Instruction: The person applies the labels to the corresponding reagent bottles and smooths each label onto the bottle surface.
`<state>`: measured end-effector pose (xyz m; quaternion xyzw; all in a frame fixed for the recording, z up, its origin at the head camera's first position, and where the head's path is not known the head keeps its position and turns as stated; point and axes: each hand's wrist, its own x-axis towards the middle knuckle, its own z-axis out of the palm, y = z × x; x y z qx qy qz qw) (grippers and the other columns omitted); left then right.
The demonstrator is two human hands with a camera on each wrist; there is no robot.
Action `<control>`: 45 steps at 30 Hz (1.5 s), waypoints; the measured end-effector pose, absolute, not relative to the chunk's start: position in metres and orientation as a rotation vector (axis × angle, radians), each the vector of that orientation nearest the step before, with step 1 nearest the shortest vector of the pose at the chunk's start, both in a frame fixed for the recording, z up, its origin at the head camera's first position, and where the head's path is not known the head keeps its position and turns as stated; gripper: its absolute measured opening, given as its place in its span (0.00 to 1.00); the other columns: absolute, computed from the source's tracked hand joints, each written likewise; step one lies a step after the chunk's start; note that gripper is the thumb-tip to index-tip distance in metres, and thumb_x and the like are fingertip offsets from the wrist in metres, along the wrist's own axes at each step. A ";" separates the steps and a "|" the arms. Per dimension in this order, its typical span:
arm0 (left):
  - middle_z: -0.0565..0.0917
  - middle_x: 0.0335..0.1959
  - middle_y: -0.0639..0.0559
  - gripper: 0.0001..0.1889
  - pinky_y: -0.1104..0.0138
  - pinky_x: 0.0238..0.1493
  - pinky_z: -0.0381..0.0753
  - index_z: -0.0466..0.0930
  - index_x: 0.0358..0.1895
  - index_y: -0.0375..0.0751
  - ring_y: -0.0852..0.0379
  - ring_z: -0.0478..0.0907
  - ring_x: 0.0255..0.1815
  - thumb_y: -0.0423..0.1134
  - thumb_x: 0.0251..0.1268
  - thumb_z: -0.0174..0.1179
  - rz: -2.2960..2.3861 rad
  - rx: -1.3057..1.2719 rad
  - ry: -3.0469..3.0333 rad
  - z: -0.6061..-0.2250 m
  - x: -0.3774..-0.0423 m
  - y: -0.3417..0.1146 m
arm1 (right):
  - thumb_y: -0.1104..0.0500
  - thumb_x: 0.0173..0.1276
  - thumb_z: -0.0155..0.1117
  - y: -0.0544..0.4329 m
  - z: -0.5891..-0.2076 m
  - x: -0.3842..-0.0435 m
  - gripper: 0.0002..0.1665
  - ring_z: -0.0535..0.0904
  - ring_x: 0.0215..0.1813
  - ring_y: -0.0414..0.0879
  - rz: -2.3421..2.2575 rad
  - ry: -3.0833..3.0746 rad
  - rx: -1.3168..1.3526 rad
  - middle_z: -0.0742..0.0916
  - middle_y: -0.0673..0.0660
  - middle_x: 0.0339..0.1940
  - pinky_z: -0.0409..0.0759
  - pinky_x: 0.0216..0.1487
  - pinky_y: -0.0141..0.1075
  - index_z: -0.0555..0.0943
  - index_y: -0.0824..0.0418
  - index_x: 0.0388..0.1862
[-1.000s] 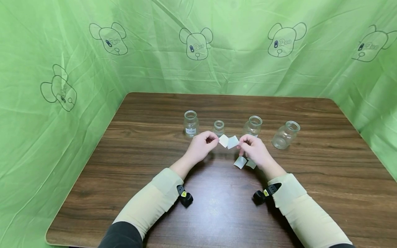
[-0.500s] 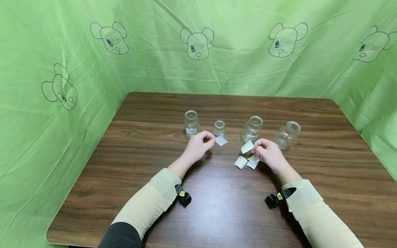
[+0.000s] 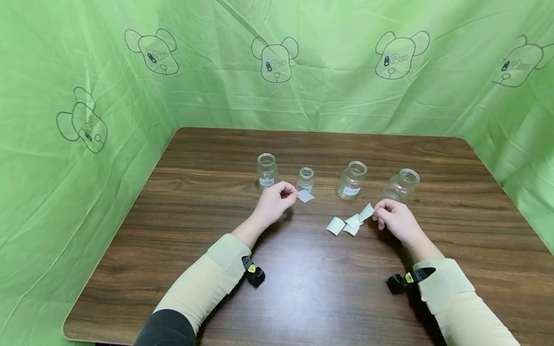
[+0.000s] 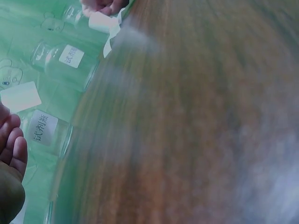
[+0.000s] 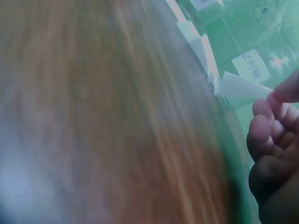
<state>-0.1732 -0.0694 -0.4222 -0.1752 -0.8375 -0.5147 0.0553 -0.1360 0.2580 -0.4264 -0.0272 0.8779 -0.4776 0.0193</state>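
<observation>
In the head view my left hand (image 3: 275, 202) pinches a small white label (image 3: 305, 196) between thumb and index finger, in front of the smallest glass bottle (image 3: 305, 179). My right hand (image 3: 396, 218) pinches a curled square of backing paper (image 3: 366, 212) by its edge, low over the table. That paper's lower end overlaps other paper squares (image 3: 353, 224) lying there. One more square (image 3: 335, 226) lies at their left. In the right wrist view the backing paper (image 5: 240, 86) stands slanted from the fingertips.
Labelled glass bottles stand at the left (image 3: 267, 171) and centre right (image 3: 351, 180). A bottle with no visible label (image 3: 400, 185) stands behind my right hand, its base partly hidden. The brown wooden table (image 3: 225, 307) meets a green cloth backdrop (image 3: 329, 96).
My hands were close together, each with a white square. The right hand has moved right and toward me with the backing paper, down to the other squares. The left hand has shifted slightly left.
</observation>
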 end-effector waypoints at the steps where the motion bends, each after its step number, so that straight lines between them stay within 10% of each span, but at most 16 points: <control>1: 0.81 0.29 0.54 0.03 0.69 0.35 0.74 0.79 0.34 0.38 0.61 0.74 0.31 0.35 0.60 0.60 -1.560 -0.529 -2.545 -0.422 -0.173 -0.069 | 0.66 0.60 0.51 0.260 -0.426 -0.135 0.06 0.73 0.19 0.43 -1.434 2.761 -0.085 0.78 0.53 0.15 0.67 0.21 0.33 0.75 0.68 0.30; 31: 0.82 0.29 0.54 0.03 0.70 0.37 0.74 0.80 0.34 0.41 0.62 0.75 0.32 0.36 0.60 0.60 -1.556 -0.604 -2.570 -0.416 -0.175 -0.047 | 0.57 0.61 0.59 0.288 -0.428 -0.121 0.09 0.75 0.27 0.47 -0.686 3.204 -0.178 0.83 0.52 0.24 0.72 0.31 0.46 0.82 0.61 0.33; 38: 0.82 0.31 0.55 0.03 0.71 0.37 0.75 0.80 0.35 0.42 0.62 0.75 0.33 0.36 0.61 0.60 -1.579 -0.632 -2.573 -0.413 -0.175 -0.036 | 0.54 0.66 0.58 0.274 -0.425 -0.121 0.12 0.73 0.18 0.43 -1.017 3.152 -0.103 0.79 0.51 0.15 0.68 0.22 0.36 0.81 0.62 0.34; 45: 0.82 0.30 0.57 0.03 0.73 0.37 0.74 0.80 0.35 0.43 0.64 0.75 0.33 0.38 0.61 0.59 -1.563 -0.672 -2.602 -0.410 -0.174 -0.018 | 0.57 0.69 0.58 0.237 -0.421 -0.123 0.15 0.76 0.17 0.43 -1.561 2.773 -0.130 0.84 0.62 0.26 0.70 0.17 0.33 0.78 0.70 0.41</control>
